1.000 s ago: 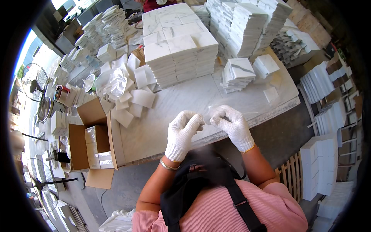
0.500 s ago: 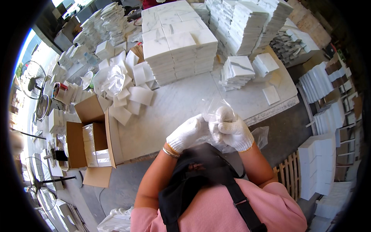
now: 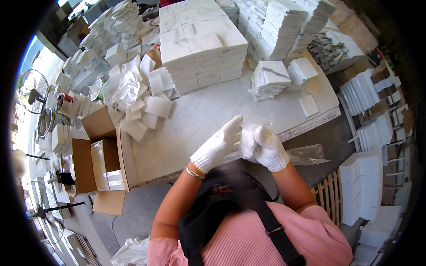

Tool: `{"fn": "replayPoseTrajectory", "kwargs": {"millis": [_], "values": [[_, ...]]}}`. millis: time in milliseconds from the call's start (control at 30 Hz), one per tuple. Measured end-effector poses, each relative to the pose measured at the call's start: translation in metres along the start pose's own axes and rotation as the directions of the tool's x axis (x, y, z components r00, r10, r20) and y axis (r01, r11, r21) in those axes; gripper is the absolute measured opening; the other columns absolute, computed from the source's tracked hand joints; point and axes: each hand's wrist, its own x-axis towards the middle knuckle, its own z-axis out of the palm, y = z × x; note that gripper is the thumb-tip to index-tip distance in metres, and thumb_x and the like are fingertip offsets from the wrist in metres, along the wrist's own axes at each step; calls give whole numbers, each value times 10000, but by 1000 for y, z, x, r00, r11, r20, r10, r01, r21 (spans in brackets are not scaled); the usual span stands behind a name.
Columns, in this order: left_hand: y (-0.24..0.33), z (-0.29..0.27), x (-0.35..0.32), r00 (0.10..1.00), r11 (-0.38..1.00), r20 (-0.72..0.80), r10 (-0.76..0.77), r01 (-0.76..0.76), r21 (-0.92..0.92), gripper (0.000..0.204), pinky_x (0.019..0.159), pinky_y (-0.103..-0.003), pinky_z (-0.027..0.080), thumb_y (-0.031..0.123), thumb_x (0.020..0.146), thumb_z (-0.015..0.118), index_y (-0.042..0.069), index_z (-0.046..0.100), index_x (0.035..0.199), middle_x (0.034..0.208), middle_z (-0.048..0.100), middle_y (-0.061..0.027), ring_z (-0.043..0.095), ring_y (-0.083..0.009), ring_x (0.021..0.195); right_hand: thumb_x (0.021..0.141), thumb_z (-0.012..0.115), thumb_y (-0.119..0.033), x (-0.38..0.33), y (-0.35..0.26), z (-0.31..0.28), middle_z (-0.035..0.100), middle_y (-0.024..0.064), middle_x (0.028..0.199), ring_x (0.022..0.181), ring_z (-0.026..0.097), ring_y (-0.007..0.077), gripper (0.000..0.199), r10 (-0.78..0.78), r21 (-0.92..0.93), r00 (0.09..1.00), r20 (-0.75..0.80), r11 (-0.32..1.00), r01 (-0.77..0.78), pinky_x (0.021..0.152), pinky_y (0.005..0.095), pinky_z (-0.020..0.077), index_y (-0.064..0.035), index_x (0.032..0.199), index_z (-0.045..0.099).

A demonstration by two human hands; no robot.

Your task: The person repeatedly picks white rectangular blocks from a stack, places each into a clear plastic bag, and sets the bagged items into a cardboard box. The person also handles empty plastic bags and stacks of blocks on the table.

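Observation:
Both my hands wear white knit gloves and are held over the near edge of the marble-topped table [image 3: 186, 133]. My right hand [image 3: 266, 148] is closed on a clear plastic bag [image 3: 308, 154]. The bag's loose end sticks out to the right past my wrist, and a thin clear part shows above my fingers. Just to the left, my left hand [image 3: 218, 145] has its fingers stretched out and apart from the right hand's fist. Whether the left hand's lower fingers touch the plastic, I cannot tell.
A big block of stacked white marble tiles [image 3: 199, 48] stands ahead. Smaller tile stacks [image 3: 270, 80] and a single tile [image 3: 309, 105] lie to the right. Foam sheets [image 3: 151, 111] are piled at left, beside an open cardboard box [image 3: 81, 166] with wrapped packs inside.
My left hand has opened and its fingers have straightened, away from the bag. The bag's loose end has swung further out to the right of my right wrist.

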Motion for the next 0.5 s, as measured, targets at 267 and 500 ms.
{"fn": "replayPoseTrajectory", "kwargs": {"millis": [267,500], "values": [[4,1,14,981,999,-192,-21,13,-44,241,879,-296,527,212,954,684,50,575,1093,1090,649,-32,636,-132,968,962,674,-203,-3,-2,-1,642,55,861,770,609,161,167,38,-79,998,43,996,-35,736,312,497,-36,963,659],[30,12,-11,945,996,-316,88,-91,4,167,784,-293,507,148,898,709,84,562,944,913,609,-54,624,-166,879,969,644,-229,-11,-7,-20,658,118,965,898,636,214,191,-29,-249,995,-96,969,4,822,355,505,-40,951,635]]}}
